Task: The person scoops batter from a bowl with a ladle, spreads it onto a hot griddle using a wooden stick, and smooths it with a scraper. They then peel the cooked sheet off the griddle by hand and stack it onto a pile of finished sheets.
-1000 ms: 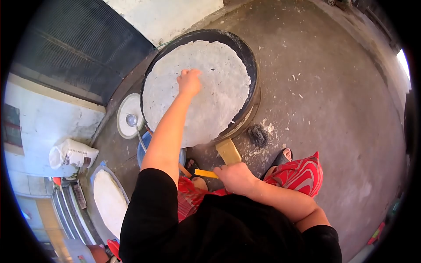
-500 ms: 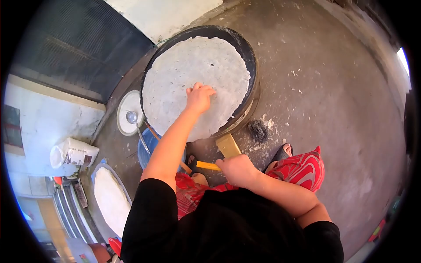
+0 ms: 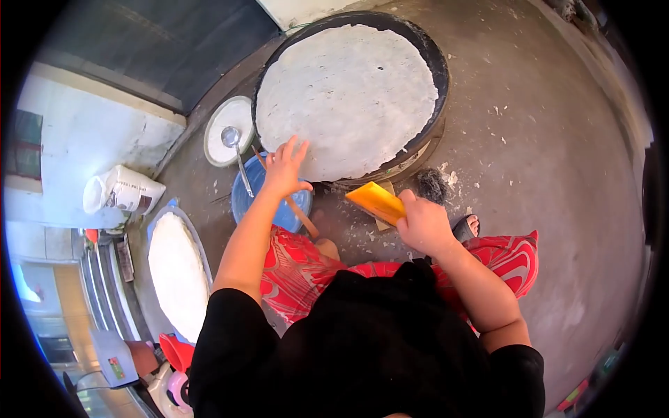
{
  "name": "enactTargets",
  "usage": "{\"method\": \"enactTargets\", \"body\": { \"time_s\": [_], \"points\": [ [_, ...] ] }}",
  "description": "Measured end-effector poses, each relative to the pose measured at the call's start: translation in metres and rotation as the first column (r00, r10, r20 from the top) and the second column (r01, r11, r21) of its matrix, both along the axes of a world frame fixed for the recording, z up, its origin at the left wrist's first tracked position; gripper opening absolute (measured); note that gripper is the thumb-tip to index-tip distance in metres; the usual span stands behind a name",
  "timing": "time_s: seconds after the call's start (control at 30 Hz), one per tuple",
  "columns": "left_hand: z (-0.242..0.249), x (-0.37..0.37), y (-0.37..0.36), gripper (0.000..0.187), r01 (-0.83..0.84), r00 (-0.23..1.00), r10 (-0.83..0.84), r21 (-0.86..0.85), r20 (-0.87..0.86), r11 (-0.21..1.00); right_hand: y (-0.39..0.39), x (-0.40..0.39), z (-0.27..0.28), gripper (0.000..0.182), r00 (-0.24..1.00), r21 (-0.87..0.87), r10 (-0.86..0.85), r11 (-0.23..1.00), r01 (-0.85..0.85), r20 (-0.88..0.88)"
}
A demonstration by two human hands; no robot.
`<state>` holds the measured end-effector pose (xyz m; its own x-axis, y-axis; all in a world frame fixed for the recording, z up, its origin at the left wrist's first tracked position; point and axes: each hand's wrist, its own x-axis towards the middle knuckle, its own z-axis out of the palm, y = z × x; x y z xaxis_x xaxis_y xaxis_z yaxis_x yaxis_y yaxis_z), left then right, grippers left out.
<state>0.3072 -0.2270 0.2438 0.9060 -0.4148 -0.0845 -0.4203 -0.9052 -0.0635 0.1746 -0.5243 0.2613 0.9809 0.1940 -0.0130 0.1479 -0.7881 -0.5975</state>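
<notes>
A thin pale flatbread covers most of a wide black griddle, its edge ragged at the lower right. My left hand is open with fingers spread, overlapping the flatbread's lower left edge in this view. In my right hand is a yellow scraper, its flat blade pointing left toward the griddle's near side. Below the left hand is a blue basin with a wooden stick across it.
A ladle lies over a tub of white batter left of the griddle. Further left, a white sack stands near an oval tray of pale flatbread. Dark bristly fibre and crumbs lie on the floor.
My left hand has drawn back from the flatbread's middle to its near left edge, fingers spreading. The right hand has lifted and turned the scraper. The view has shifted, showing the griddle higher.
</notes>
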Motion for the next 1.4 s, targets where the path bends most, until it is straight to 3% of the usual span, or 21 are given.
{"method": "enactTargets", "body": {
  "time_s": [0.03, 0.07, 0.13, 0.27, 0.33, 0.47, 0.53, 0.63, 0.67, 0.73, 0.93, 1.0, 1.07, 1.1, 1.2, 1.23, 1.3, 1.33, 1.37, 1.4],
  "points": [
    [-0.002, -0.005, 0.002, 0.100, -0.002, 1.000, 0.002, 0.090, 0.003, 0.996, 0.000, 0.000, -0.005, 0.023, 0.997, 0.046, -0.019, 0.999, 0.016, 0.073],
    [-0.005, -0.007, 0.003, 0.100, -0.007, 1.000, 0.007, 0.086, 0.008, 0.996, 0.000, 0.000, -0.008, 0.023, 0.997, 0.042, -0.014, 0.999, 0.011, 0.078],
    [-0.013, -0.010, 0.006, 0.099, 0.038, 0.996, -0.050, 0.144, 0.078, 0.989, 0.000, 0.002, -0.013, 0.020, 0.968, 0.096, -0.018, 0.995, -0.006, 0.251],
    [-0.032, -0.001, 0.017, 0.084, 0.109, 0.973, -0.136, 0.150, 0.185, 0.983, -0.003, 0.006, -0.016, 0.019, 0.964, 0.096, -0.049, 0.995, 0.024, 0.262],
    [-0.040, 0.003, 0.025, 0.067, 0.213, 0.925, -0.251, 0.160, 0.285, 0.964, -0.006, 0.006, -0.021, 0.022, 0.982, 0.055, -0.118, 0.992, 0.111, 0.147],
    [-0.014, 0.000, 0.021, 0.047, 0.264, 0.921, -0.234, -0.056, 0.312, 0.963, -0.013, 0.013, -0.038, 0.032, 0.969, 0.060, -0.241, 0.969, 0.238, 0.053],
    [-0.008, 0.007, 0.024, 0.027, 0.301, 0.917, -0.223, -0.208, 0.331, 0.931, -0.015, 0.016, -0.037, 0.044, 0.960, 0.108, -0.264, 0.956, 0.274, -0.096],
    [0.025, 0.011, 0.012, 0.016, 0.346, 0.862, -0.184, -0.284, 0.472, 0.894, -0.019, 0.021, -0.052, 0.058, 0.948, 0.118, -0.310, 0.946, 0.301, 0.068],
    [0.038, 0.011, 0.008, 0.016, 0.349, 0.860, -0.180, -0.294, 0.477, 0.890, -0.021, 0.022, -0.045, 0.058, 0.948, 0.107, -0.311, 0.947, 0.302, 0.074],
    [0.066, 0.009, 0.003, 0.017, 0.374, 0.845, -0.178, -0.318, 0.505, 0.871, -0.021, 0.029, -0.031, 0.075, 0.914, 0.001, -0.400, 0.916, 0.401, -0.067],
    [0.138, -0.010, 0.006, 0.010, 0.369, 0.815, -0.122, -0.346, 0.566, 0.862, -0.019, 0.058, -0.019, 0.095, 0.823, 0.118, -0.567, 0.820, 0.560, 0.040],
    [0.152, -0.013, 0.018, 0.009, 0.359, 0.813, -0.110, -0.343, 0.571, 0.868, -0.015, 0.067, -0.015, 0.085, 0.816, 0.165, -0.570, 0.818, 0.552, 0.097],
    [0.160, -0.014, 0.034, 0.007, 0.313, 0.853, -0.070, -0.399, 0.518, 0.862, -0.015, 0.077, -0.012, 0.066, 0.882, 0.089, -0.472, 0.878, 0.469, 0.005],
    [0.162, -0.012, 0.044, 0.007, 0.300, 0.852, -0.051, -0.404, 0.522, 0.864, -0.011, 0.081, -0.008, 0.066, 0.890, 0.085, -0.456, 0.887, 0.454, 0.012],
    [0.167, 0.001, 0.087, 0.010, 0.140, 0.893, 0.079, -0.442, 0.442, 0.886, 0.008, 0.093, 0.014, 0.022, 0.925, 0.170, -0.376, 0.917, 0.362, 0.060],
    [0.167, 0.010, 0.107, 0.012, 0.077, 0.903, 0.152, -0.500, 0.401, 0.862, 0.017, 0.101, 0.023, 0.017, 0.920, 0.168, -0.340, 0.936, 0.310, 0.196],
    [0.173, 0.022, 0.152, 0.015, -0.052, 0.908, 0.301, -0.635, 0.291, 0.771, 0.047, 0.117, 0.059, 0.017, 0.921, 0.209, -0.251, 0.958, 0.194, 0.298],
    [0.180, 0.026, 0.177, 0.018, -0.114, 0.902, 0.372, -0.707, 0.221, 0.698, 0.065, 0.125, 0.079, 0.017, 0.898, 0.248, -0.196, 0.963, 0.102, 0.393],
    [0.188, 0.028, 0.204, 0.018, -0.214, 0.886, 0.458, -0.809, 0.076, 0.548, 0.086, 0.132, 0.099, 0.016, 0.885, 0.246, -0.153, 0.968, 0.046, 0.439],
    [0.199, 0.021, 0.230, 0.017, -0.185, 0.860, 0.494, -0.823, 0.129, 0.537, 0.109, 0.138, 0.121, 0.016, 0.869, 0.244, -0.111, 0.970, -0.012, 0.483]
  ]
}}
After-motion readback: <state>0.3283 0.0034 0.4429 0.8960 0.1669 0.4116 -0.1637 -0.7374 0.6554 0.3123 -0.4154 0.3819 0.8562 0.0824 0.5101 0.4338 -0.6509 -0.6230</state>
